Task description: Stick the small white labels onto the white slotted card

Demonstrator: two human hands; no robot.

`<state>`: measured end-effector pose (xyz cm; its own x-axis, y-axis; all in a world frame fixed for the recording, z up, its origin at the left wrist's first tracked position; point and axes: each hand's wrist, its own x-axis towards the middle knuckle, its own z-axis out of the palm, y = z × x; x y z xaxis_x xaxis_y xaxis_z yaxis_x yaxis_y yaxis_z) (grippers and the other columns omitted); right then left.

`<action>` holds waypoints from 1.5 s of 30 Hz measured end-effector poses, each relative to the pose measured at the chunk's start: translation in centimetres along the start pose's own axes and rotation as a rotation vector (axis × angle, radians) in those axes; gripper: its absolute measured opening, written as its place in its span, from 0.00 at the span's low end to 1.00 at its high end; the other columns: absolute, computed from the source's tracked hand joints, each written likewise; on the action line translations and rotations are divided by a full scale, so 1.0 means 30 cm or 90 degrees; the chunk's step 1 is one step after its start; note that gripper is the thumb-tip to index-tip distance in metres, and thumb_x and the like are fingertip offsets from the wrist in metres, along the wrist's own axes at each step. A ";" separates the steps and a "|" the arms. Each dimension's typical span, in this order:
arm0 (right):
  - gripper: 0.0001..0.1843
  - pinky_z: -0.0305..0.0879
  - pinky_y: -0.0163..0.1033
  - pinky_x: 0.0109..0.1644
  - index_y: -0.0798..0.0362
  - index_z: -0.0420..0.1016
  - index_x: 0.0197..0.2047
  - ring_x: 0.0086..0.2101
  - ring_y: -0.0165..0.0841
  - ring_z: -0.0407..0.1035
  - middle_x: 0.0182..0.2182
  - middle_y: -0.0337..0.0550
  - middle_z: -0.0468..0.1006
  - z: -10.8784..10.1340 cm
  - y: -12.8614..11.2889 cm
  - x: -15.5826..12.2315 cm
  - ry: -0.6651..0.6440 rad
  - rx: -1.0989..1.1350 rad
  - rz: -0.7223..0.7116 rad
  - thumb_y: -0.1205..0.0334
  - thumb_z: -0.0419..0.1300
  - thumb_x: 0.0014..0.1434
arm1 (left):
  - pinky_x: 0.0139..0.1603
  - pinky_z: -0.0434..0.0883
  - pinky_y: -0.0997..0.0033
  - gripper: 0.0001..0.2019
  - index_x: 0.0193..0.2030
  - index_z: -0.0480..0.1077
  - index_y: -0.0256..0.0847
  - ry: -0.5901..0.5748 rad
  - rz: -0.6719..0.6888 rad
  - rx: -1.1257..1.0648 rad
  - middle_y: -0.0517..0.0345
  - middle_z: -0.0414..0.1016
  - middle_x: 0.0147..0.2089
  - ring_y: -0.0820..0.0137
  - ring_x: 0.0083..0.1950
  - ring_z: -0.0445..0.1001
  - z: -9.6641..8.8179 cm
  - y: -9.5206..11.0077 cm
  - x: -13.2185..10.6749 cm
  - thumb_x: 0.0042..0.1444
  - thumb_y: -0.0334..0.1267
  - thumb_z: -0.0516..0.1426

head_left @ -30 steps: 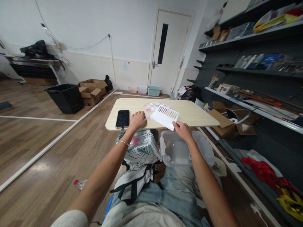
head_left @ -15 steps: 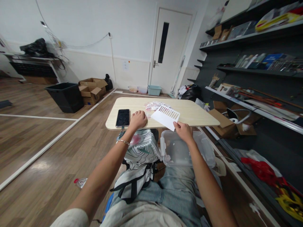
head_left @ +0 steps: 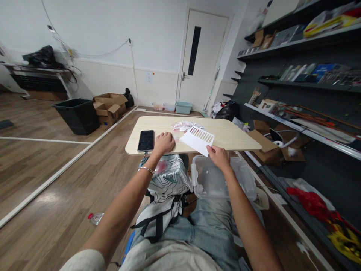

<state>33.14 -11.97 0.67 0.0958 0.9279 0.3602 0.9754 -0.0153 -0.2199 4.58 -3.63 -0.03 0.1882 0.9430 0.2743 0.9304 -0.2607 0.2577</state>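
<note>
My right hand (head_left: pixel 219 155) pinches the lower right corner of a white card (head_left: pixel 196 143) between thumb and fingers. The card has a row of coloured strips or slots along its far edge and lies tilted over the table's near edge. On the pale wooden table (head_left: pixel 239 139), my left hand (head_left: pixel 164 143) rests with its fingers curled and closed. What is under those fingers is hidden. Just left of it lies a black-screened phone (head_left: pixel 146 140). Behind the card is a loose heap of small white and pinkish paper pieces (head_left: pixel 186 125), too small to make out.
Below the table's near edge stands a clear plastic bin (head_left: pixel 211 178) with a few scraps inside. A patterned cloth bag (head_left: pixel 169 177) hangs beside it. Loaded shelves (head_left: pixel 304 88) line the right side. A black bin (head_left: pixel 77 116) and cardboard boxes (head_left: pixel 108 109) stand at left.
</note>
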 end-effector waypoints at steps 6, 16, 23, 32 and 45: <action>0.25 0.45 0.41 0.36 0.51 0.86 0.37 0.36 0.39 0.74 0.37 0.52 0.87 -0.014 -0.017 -0.014 0.003 -0.010 0.006 0.47 0.53 0.75 | 0.68 0.65 0.52 0.17 0.58 0.72 0.42 0.001 -0.002 0.006 0.43 0.75 0.66 0.53 0.68 0.70 0.000 0.001 0.001 0.72 0.42 0.47; 0.25 0.44 0.41 0.35 0.50 0.85 0.37 0.34 0.38 0.73 0.35 0.52 0.86 -0.028 -0.057 -0.044 0.015 -0.028 -0.008 0.46 0.52 0.75 | 0.68 0.65 0.50 0.17 0.58 0.73 0.42 0.004 0.002 0.007 0.41 0.74 0.66 0.52 0.68 0.70 0.006 0.000 0.001 0.72 0.43 0.47; 0.25 0.44 0.41 0.36 0.50 0.86 0.38 0.35 0.39 0.73 0.35 0.52 0.86 -0.033 -0.064 -0.038 -0.004 -0.030 0.003 0.47 0.53 0.75 | 0.68 0.66 0.50 0.18 0.57 0.72 0.41 0.006 0.006 0.007 0.40 0.74 0.66 0.51 0.68 0.70 0.006 0.001 0.000 0.72 0.43 0.47; 0.24 0.45 0.41 0.35 0.49 0.86 0.38 0.35 0.39 0.73 0.34 0.51 0.86 -0.023 -0.045 -0.029 0.007 -0.016 0.008 0.46 0.54 0.74 | 0.68 0.66 0.49 0.17 0.57 0.73 0.41 0.005 0.002 0.002 0.40 0.74 0.65 0.51 0.68 0.70 0.006 0.000 0.001 0.72 0.43 0.47; 0.24 0.46 0.41 0.36 0.50 0.87 0.38 0.35 0.39 0.74 0.35 0.52 0.86 -0.022 -0.044 -0.032 0.007 -0.007 0.012 0.46 0.54 0.75 | 0.68 0.66 0.50 0.17 0.57 0.73 0.42 0.004 0.002 0.005 0.41 0.74 0.66 0.52 0.68 0.70 0.005 -0.001 -0.001 0.72 0.43 0.47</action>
<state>31.90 -13.10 1.22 0.1158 0.9235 0.3656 0.9756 -0.0367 -0.2163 4.60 -3.63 -0.18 0.1894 0.9408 0.2811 0.9320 -0.2624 0.2502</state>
